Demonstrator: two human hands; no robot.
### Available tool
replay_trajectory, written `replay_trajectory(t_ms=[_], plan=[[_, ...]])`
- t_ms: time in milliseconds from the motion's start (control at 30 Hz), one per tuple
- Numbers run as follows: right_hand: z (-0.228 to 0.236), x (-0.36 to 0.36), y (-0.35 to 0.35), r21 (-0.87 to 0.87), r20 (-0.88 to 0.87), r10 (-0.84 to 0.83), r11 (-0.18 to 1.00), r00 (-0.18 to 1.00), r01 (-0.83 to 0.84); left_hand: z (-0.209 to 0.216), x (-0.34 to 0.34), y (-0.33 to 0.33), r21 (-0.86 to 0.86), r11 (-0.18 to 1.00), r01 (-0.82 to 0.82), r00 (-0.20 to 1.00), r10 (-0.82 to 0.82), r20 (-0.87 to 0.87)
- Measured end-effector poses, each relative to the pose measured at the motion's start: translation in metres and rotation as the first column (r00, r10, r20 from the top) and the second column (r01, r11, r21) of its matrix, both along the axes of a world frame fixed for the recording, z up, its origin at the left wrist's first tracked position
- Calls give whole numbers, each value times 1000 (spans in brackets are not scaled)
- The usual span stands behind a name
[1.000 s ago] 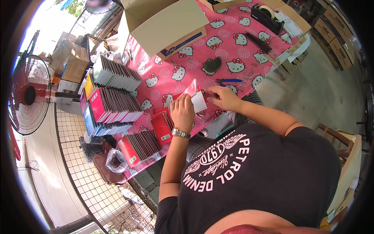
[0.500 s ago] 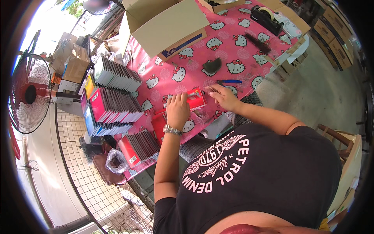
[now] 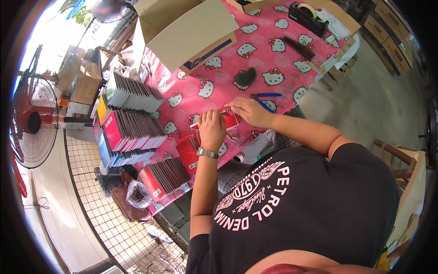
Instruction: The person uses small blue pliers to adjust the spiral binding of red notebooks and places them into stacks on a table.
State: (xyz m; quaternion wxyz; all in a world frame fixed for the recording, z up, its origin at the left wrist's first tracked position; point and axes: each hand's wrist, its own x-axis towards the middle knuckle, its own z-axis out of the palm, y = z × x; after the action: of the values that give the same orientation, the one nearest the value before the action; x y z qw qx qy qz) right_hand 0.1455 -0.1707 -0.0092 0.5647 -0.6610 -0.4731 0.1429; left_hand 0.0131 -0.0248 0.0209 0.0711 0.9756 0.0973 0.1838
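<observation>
My left hand is closed on a small red notebook, pressing it down at its left side on the pink table cover. My right hand meets the far edge of the same notebook, fingers pinched together. Whatever they hold there is hidden. Just beyond the right hand lie blue-handled pliers, handles spread. Another red notebook rests left of my left wrist, partly covered. Farther off are a dark green curved piece and a bunch of dark thin wire coils.
Stacks of spiral-bound notebooks line the left side, with a red-covered row near the front edge. A large open carton stands at the back. A tape dispenser sits far right. A fan stands left of the table.
My right hand has moved left onto the notebook's far edge; a thin dark coil showed in its fingers before. The pliers show more fully. My left hand stays on the notebook.
</observation>
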Motion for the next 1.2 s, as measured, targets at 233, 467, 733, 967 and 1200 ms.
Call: replay_trajectory(t_ms=[233,467,733,967,1200], plan=[[19,20,-2,47,165,54,997,985,-62,4,0,-5,-14,999,37,999,-37,9],[22,19,0,58,397,51,995,916,-80,4,-1,-3,-28,999,40,999,-39,25],[41,6,-9,-181,124,90,981,988,-67,5,3,-17,-43,999,6,1000,-5,24],[60,11,-2,-413,159,266,893,951,-181,15,-5,-17,-30,999,44,999,-44,-6],[1,74,33,-451,691,-143,680,708,578,-4,-8,-2,-46,998,33,995,-37,-97]])
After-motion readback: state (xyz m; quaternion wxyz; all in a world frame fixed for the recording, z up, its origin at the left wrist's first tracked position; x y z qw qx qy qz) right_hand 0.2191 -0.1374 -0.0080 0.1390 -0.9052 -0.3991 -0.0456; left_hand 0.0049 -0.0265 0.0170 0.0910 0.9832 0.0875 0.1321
